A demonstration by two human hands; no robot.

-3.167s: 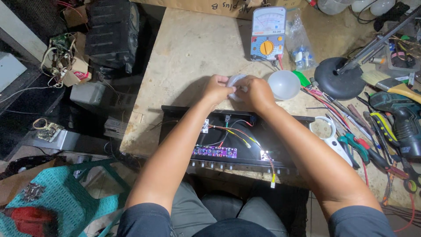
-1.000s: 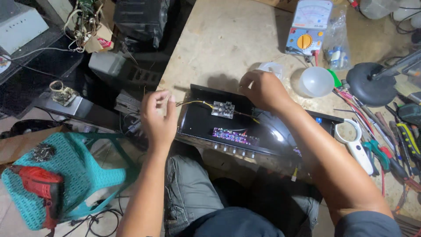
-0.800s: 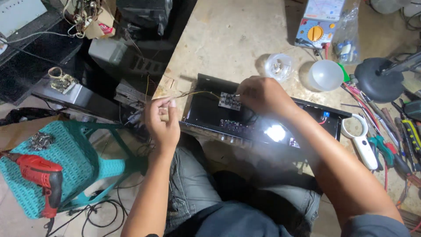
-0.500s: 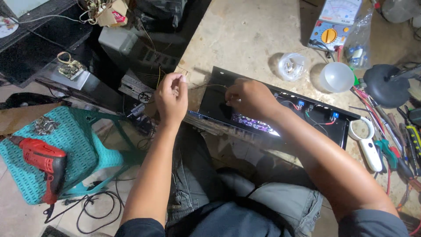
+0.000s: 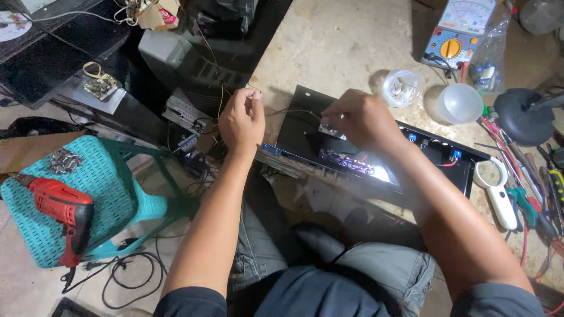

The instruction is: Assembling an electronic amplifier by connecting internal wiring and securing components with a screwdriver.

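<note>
An open black electronics chassis (image 5: 305, 126) lies across the front edge of the wooden workbench, with a purple circuit strip (image 5: 346, 161) and coloured wires inside. My right hand (image 5: 361, 120) rests inside it, fingers closed on a small circuit board (image 5: 330, 130). My left hand (image 5: 242, 120) is raised over the chassis's left end, pinching a thin wire (image 5: 291, 110) that runs across to that board.
A multimeter (image 5: 458, 35), a clear bag of parts (image 5: 399, 88), a white dome (image 5: 459, 104), a black lamp base (image 5: 523, 114), a magnifier (image 5: 499, 196) and hand tools sit at the right. A red drill (image 5: 61, 208) lies on a teal stool (image 5: 111, 194) at the left.
My left hand has drawn the thin wire out leftward from the chassis and lifted it. My right hand has moved from the bench to the small board. The view swung left.
</note>
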